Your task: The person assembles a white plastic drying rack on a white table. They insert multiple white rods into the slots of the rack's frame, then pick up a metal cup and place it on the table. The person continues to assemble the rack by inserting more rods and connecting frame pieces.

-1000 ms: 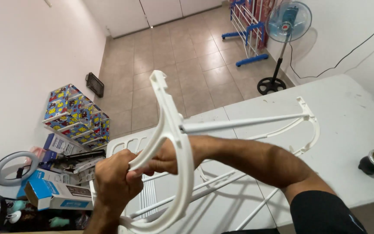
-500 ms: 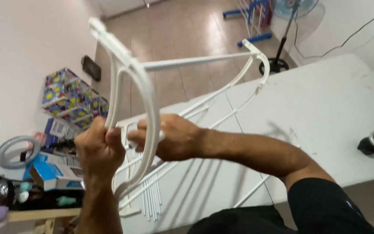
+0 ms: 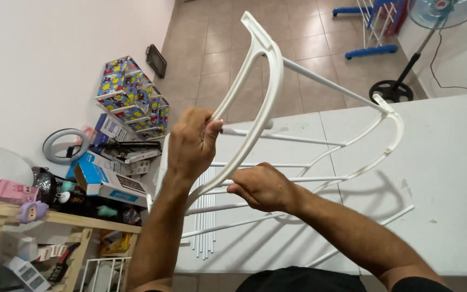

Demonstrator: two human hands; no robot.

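A white plastic drying-rack frame (image 3: 270, 81) with two curved end pieces joined by thin white rods is held up over the white table (image 3: 449, 178). My left hand (image 3: 190, 143) grips the near curved end piece at its inner strut. My right hand (image 3: 260, 186) is closed on a white rod where it meets the lower part of that end piece. The far end piece (image 3: 393, 135) hangs just above the table. Several loose white rods (image 3: 205, 216) lie on the table below my hands.
Left of the table stand a colourful patterned shelf unit (image 3: 128, 94), cardboard boxes (image 3: 109, 181), a ring light (image 3: 63, 146) and a cluttered wooden bench (image 3: 49, 221). A standing fan (image 3: 406, 48) and a blue rack (image 3: 371, 27) are on the tiled floor at the back right.
The frame has tilted so its near end piece stands more upright and to the right. My right hand has dropped lower onto a rod, and my left hand has shifted its grip.
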